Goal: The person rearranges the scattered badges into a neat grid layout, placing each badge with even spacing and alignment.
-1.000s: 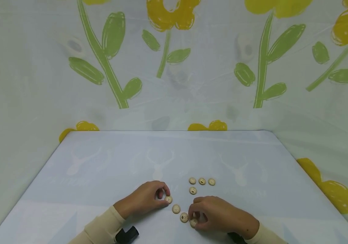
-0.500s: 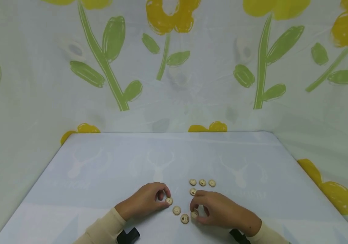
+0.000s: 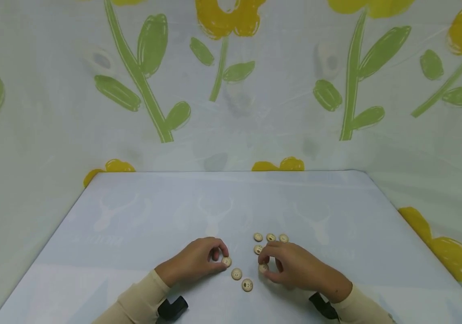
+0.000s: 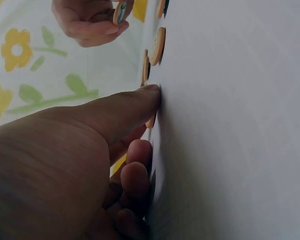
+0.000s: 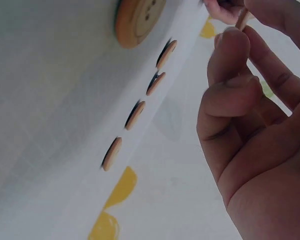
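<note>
My left hand (image 3: 196, 260) pinches a round wooden button (image 3: 226, 261) between thumb and forefinger, low at the white tabletop. In the left wrist view its thumb (image 4: 130, 107) presses right at the surface and hides most of that button. My right hand (image 3: 295, 265) grips another wooden button (image 3: 263, 268) by its edges. In the right wrist view this button (image 5: 242, 19) shows edge-on between the fingertips, raised above the table. Two loose buttons, one (image 3: 236, 273) and another (image 3: 247, 285), lie in a slanting line running from the left hand toward the front.
Beyond the right hand, three buttons form a short row, with the middle one (image 3: 271, 237) between its neighbours. A further button (image 3: 258, 249) lies below the row's left end, close to the right fingertips. A flower-printed curtain (image 3: 239, 126) hangs behind the table (image 3: 141, 202).
My right hand has picked up the button at the front end of the slanting line and carried it away from me, toward the short row. The left hand stays at its button.
</note>
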Tool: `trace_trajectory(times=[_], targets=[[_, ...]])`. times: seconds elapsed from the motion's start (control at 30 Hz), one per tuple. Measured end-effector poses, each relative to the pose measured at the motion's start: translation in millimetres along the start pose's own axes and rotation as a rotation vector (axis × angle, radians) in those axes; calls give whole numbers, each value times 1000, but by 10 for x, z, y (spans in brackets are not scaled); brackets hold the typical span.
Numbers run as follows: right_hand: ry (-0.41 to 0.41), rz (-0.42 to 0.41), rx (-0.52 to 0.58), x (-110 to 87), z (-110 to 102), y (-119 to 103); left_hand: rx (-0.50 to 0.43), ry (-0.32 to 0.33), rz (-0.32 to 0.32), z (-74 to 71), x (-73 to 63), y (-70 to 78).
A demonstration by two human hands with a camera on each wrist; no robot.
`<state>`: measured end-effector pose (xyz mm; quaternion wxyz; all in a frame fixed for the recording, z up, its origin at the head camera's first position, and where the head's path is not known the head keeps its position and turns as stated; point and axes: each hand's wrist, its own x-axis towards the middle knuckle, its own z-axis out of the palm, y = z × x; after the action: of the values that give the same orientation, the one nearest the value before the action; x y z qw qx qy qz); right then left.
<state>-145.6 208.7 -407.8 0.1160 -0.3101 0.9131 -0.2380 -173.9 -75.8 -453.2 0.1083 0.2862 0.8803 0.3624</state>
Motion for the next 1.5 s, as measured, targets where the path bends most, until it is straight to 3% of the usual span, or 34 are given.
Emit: trace_trajectory(times=[0.53, 1.5], targets=[[154, 3, -37, 41, -23, 133, 4, -1, -10, -6, -5, 11], [207, 58, -98, 86, -36, 267, 12, -10, -9, -35, 3, 3]])
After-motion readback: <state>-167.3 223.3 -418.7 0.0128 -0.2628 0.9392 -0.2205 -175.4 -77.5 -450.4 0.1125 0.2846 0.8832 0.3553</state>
